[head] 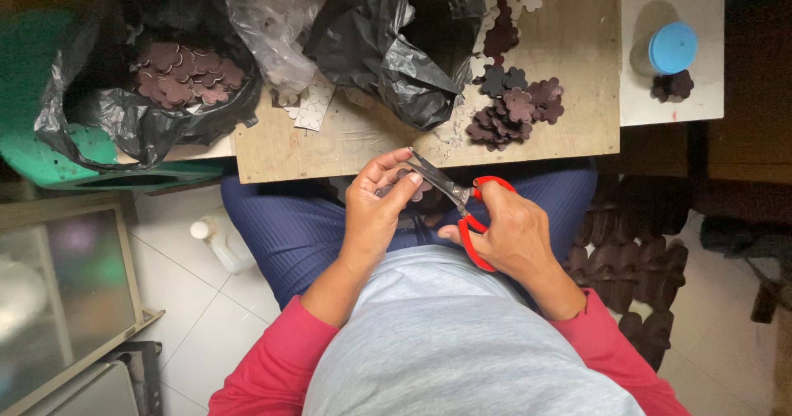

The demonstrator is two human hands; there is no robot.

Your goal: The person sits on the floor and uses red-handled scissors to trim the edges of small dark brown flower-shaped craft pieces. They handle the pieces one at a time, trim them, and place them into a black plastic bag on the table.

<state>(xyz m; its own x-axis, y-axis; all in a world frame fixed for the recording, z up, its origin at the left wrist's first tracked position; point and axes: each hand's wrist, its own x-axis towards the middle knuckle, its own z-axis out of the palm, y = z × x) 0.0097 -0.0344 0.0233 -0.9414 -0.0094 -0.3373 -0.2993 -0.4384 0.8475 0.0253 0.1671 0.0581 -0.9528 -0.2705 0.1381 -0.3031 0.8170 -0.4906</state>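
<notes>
Right hand [516, 234] is closed through the red loops of a pair of scissors [462, 205], thumb and fingers threaded in the handles, with the dark blades parted a little and pointing up toward the left hand [375, 210]. That left hand is curled, its fingertips pinching a small dark flower-shaped piece [406, 183] just at the blade tips; most of the piece is hidden behind the fingers, so how much of its edge is trimmed cannot be told. Both hands hang over the lap, just below the near edge of the wooden bench [346, 144]. On the bench, up and to the right of the scissors, lies a loose heap of dark brown and grey flower pieces [516, 106], with a few pale ones further back near the far edge. To the left of the bench an open black bag [107, 111] holds a good pile of brown flower pieces [186, 73], and on the bench itself a clear bag [272, 20] and a second black bag [388, 44] sit side by side. Judging by these heaps, many pieces have been handled, yet which pile is finished and which is waiting cannot be read from here; one piece is under the blades now. Right of the bench, on a white surface [672, 94], stands a jar with a blue lid [672, 47].
</notes>
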